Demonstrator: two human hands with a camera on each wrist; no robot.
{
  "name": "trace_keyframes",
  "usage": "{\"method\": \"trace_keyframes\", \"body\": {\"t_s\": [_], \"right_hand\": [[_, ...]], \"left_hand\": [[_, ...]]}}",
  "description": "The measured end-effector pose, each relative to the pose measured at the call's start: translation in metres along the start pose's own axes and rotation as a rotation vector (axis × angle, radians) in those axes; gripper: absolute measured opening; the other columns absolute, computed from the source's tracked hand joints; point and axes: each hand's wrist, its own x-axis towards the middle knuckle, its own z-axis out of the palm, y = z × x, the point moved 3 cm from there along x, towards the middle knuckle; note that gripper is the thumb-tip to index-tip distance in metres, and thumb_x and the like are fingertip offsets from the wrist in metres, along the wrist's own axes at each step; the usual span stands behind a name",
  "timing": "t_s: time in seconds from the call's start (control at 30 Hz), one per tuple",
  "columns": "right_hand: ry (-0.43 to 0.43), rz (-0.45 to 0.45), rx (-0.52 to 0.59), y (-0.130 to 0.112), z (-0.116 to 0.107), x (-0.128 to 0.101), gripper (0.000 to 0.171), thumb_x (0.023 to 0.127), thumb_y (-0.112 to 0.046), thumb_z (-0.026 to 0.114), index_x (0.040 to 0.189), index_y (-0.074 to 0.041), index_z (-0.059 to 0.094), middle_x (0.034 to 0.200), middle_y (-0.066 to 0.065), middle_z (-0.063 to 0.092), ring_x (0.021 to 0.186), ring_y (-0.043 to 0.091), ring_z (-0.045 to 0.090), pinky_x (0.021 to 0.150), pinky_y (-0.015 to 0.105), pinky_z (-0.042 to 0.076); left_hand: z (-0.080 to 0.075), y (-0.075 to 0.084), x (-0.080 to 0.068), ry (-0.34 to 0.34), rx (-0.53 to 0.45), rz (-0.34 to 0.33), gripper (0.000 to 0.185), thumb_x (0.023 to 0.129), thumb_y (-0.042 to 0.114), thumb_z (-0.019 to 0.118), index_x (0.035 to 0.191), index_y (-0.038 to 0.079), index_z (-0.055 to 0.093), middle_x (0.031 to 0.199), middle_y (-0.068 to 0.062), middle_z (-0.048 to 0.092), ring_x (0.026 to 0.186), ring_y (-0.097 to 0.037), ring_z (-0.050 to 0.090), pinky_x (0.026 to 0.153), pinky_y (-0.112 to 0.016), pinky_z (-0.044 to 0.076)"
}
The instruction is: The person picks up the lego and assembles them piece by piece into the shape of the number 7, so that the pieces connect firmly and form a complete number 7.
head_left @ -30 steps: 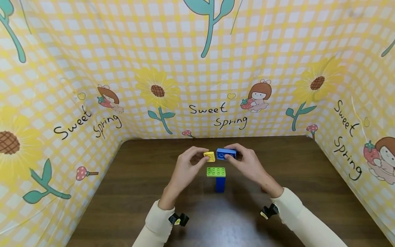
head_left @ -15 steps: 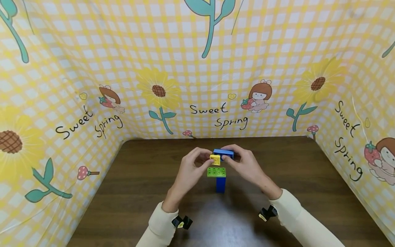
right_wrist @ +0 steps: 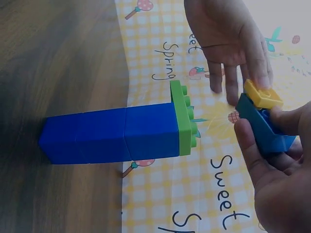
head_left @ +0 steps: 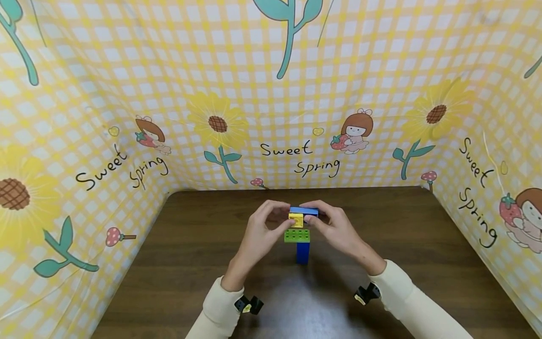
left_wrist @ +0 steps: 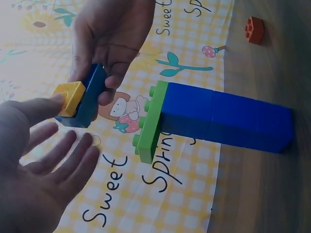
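Above the middle of the brown table [head_left: 190, 245], from the head view, held together: left hand [head_left: 264, 230] and right hand [head_left: 334, 228], with a small yellow block [head_left: 296, 220] pushed onto a blue block [head_left: 304, 211]. Just below, stood up straight: a blue tower [head_left: 302, 253] with a green block [head_left: 297, 235] on top.

From the left wrist view, pressed on the yellow block [left_wrist: 69, 98] with one fingertip [left_wrist: 53, 103], other fingers straight. Gripped the blue block [left_wrist: 89, 97] in the right hand [left_wrist: 109, 39]. Far off on the table, lay an orange block [left_wrist: 254, 29].

From the right wrist view, pinched the blue block [right_wrist: 265, 127] between right thumb and fingers [right_wrist: 252, 145]. Sat stuck on its end, the yellow block [right_wrist: 263, 94], near the green block [right_wrist: 182, 118].
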Motion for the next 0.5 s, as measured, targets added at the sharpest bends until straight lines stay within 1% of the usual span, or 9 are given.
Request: {"method": "trace_keyframes", "body": {"t_s": [0.07,0.13,0.2,0.27,0.33,0.4,0.5], "right_hand": [[-0.010,-0.008,0.024,-0.0008,0.0000,-0.0006,0.028,0.107,-0.011,0.063,0.135,-0.009,0.067,0.114,0.014,0.074,0.090,0.024,0.072,0.078,0.029,0.062],[-0.023,-0.017,0.051,-0.0013,0.0001,-0.0011,0.028,0.108,-0.012,0.061,0.136,-0.008,0.066,0.115,0.014,0.074,0.091,0.023,0.073,0.080,0.029,0.063],[-0.034,-0.022,0.075,-0.0019,0.0005,-0.0014,0.029,0.109,-0.013,0.060,0.137,-0.009,0.066,0.116,0.014,0.073,0.092,0.025,0.074,0.081,0.030,0.063],[-0.042,-0.023,0.083,-0.0027,0.0011,-0.0015,0.029,0.109,-0.014,0.062,0.138,-0.010,0.065,0.117,0.013,0.072,0.094,0.028,0.073,0.082,0.032,0.064],[-0.042,-0.017,0.078,-0.0037,0.0020,-0.0015,0.032,0.106,-0.016,0.067,0.137,-0.011,0.065,0.120,0.011,0.073,0.097,0.027,0.074,0.084,0.035,0.064],[-0.036,-0.010,0.063,-0.0043,0.0031,-0.0017,0.036,0.102,-0.016,0.074,0.137,-0.012,0.065,0.123,0.011,0.073,0.099,0.024,0.073,0.086,0.037,0.064],[-0.015,0.004,0.032,-0.0050,0.0047,-0.0022,0.041,0.097,-0.015,0.081,0.135,-0.012,0.066,0.125,0.010,0.074,0.100,0.017,0.073,0.086,0.034,0.063]], "left_hand": [[0.0003,-0.0008,-0.0008,-0.026,-0.054,-0.018,0.035,0.096,0.011,0.080,0.130,0.010,0.072,0.124,-0.008,0.074,0.108,-0.023,0.075,0.088,-0.030,0.063],[0.0007,-0.0017,-0.0018,-0.048,-0.125,-0.044,0.037,0.097,0.009,0.078,0.133,0.010,0.072,0.127,-0.010,0.074,0.113,-0.023,0.075,0.091,-0.029,0.063],[0.0008,-0.0024,-0.0025,-0.054,-0.190,-0.063,0.035,0.098,0.007,0.077,0.132,0.009,0.074,0.124,-0.011,0.074,0.112,-0.022,0.075,0.091,-0.028,0.063],[0.0005,-0.0025,-0.0031,-0.049,-0.231,-0.066,0.034,0.097,0.005,0.078,0.131,0.007,0.075,0.121,-0.013,0.074,0.111,-0.020,0.075,0.092,-0.028,0.063],[0.0002,-0.0025,-0.0035,-0.043,-0.253,-0.055,0.035,0.095,0.004,0.078,0.130,0.006,0.075,0.118,-0.014,0.074,0.108,-0.018,0.076,0.091,-0.029,0.063],[0.0000,-0.0017,-0.0040,-0.041,-0.256,-0.044,0.035,0.095,0.004,0.079,0.129,0.006,0.076,0.115,-0.014,0.074,0.107,-0.017,0.076,0.091,-0.029,0.063],[-0.0004,0.0000,-0.0052,-0.043,-0.252,-0.040,0.035,0.094,0.005,0.080,0.129,0.006,0.076,0.113,-0.012,0.074,0.106,-0.016,0.076,0.091,-0.031,0.063]]}}
